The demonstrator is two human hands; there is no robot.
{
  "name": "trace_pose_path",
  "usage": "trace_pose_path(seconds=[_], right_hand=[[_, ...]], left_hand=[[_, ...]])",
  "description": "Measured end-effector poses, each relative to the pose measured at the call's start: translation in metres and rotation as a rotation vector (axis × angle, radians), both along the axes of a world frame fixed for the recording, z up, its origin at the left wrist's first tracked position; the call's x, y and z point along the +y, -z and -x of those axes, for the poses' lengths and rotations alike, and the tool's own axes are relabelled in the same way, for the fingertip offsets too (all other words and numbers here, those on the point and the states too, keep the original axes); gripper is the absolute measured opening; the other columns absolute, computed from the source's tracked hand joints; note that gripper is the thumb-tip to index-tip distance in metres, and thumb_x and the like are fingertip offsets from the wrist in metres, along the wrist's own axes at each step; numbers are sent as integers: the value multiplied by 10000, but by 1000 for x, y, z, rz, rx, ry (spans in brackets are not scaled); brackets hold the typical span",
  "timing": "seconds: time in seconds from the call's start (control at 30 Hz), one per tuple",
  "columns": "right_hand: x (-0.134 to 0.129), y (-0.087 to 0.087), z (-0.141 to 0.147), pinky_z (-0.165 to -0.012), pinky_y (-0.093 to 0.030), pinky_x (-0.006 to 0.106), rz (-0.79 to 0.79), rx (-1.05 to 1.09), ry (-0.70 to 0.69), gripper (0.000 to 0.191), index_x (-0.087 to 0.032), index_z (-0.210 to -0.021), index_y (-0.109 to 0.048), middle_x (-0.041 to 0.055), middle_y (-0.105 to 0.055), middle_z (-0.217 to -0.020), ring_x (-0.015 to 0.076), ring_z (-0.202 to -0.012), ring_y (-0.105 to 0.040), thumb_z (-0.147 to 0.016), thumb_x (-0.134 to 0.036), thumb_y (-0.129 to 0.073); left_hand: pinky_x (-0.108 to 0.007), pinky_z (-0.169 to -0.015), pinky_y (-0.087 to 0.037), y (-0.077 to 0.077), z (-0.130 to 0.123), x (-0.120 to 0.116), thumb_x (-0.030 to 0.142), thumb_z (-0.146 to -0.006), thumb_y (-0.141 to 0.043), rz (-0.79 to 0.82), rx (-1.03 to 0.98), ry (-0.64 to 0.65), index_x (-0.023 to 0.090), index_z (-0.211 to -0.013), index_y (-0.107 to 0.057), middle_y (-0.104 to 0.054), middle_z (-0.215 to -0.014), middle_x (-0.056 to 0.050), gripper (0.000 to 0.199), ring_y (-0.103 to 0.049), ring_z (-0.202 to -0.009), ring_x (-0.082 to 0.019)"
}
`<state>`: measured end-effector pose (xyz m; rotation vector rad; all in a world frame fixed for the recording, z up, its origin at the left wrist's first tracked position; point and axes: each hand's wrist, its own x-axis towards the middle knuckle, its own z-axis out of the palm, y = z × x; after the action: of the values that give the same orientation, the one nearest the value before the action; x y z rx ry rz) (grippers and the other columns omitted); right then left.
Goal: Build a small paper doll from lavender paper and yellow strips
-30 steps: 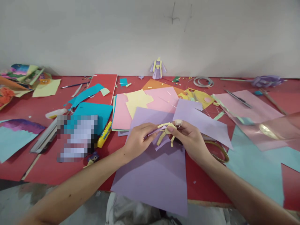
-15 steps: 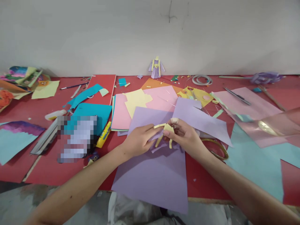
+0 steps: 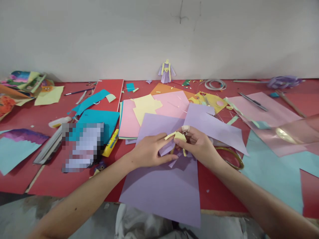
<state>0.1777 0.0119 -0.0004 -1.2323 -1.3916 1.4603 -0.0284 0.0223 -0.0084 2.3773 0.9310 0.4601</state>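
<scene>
Both our left hand (image 3: 148, 151) and right hand (image 3: 196, 142) grip the creased pale-yellow and purple paper piece (image 3: 179, 136) above the flat purple sheet (image 3: 164, 186), which overhangs the red tabletop (image 3: 219, 196) before the smooth grey wall (image 3: 99, 39).

**Two Hands, Two Figures, Five Singles**

Hands: two, one left hand (image 3: 149, 151), one right hand (image 3: 199, 142). Figures: two, one held figure (image 3: 179, 135), one upright figure (image 3: 166, 73). One coil (image 3: 215, 89), roll (image 3: 242, 163), yellow tube (image 3: 110, 143), orange sheet (image 3: 165, 88), purple bundle (image 3: 284, 82).
</scene>
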Motion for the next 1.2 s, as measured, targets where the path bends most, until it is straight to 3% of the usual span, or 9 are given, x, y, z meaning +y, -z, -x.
trace_pose_path(seconds=[0.07, 0.13, 0.23, 0.4, 0.57, 0.8, 1.0, 1.2], right_hand=[[0, 1, 0, -516, -515, 212, 5, 4, -4, 299, -207, -950, -605, -20, -668, -707, 130, -629, -650, -767, -363, -782], [0, 2, -1, -530, -524, 214, 4, 7, 6, 313, -207, -970, -603, -22, -668, -719, 127, -631, -651, -761, -348, -788], [0, 4, -1, -538, -536, 222, -11, 15, 25, 351, -214, -1032, -601, -29, -657, -723, 125, -623, -650, -762, -342, -786], [1, 8, -2, -497, -534, 241, -41, 54, 30, 493, -236, -1257, -586, -19, -636, -726, 150, -648, -650, -812, -382, -740], [1, 8, -1, -462, -518, 239, -20, 44, 29, 389, -183, -1108, -686, 14, -647, -720, 157, -648, -641, -818, -440, -722], [-1, 7, 1, -487, -560, 261, -33, 42, 38, 433, -183, -1105, -671, 2, -626, -709, 161, -655, -636, -777, -450, -765], [-2, 9, 2, -497, -552, 262, -72, 0, 77, 419, -200, -1069, -693, -8, -620, -693, 153, -626, -622, -758, -466, -782], [-2, 9, 2, -519, -544, 258, -97, -39, 73, 400, -202, -1058, -693, -10, -626, -690, 145, -614, -615, -763, -457, -783]], left_hand=[[-336, -830, -502, -1, -1, -1, 581, -907, -569, 64, -44, 14, 179, -1380, -531, -655, -1115, -92, 621, -651, -968, -256], [-327, -863, -490, 0, -1, -1, 499, -950, -539, 95, -90, 1, 175, -1386, -523, -655, -1145, -96, 544, -643, -1013, -249], [-306, -811, -478, 3, -2, 1, 385, -974, -519, 83, -102, -62, 172, -1366, -546, -670, -1059, -85, 447, -644, -961, -231], [-280, -797, -459, 4, -3, 5, 365, -994, -497, 154, -167, -91, 171, -1227, -638, -690, -949, -56, 334, -642, -882, -195], [-246, -862, -478, 0, -3, 5, 370, -973, -537, 364, -322, -154, 162, -1116, -646, -717, -1098, -62, 275, -658, -1030, -198], [-241, -845, -477, -2, -2, 6, 375, -970, -536, 402, -348, -164, 160, -1109, -649, -717, -1106, -59, 280, -652, -1016, -194], [-219, -753, -426, -3, -3, 6, 423, -1012, -426, 459, -307, -165, 158, -984, -620, -642, -865, -5, 330, -582, -813, -134], [-214, -687, -370, -1, -2, 6, 435, -997, -445, 481, -314, -151, 151, -897, -608, -550, -777, 17, 342, -481, -732, -111]])
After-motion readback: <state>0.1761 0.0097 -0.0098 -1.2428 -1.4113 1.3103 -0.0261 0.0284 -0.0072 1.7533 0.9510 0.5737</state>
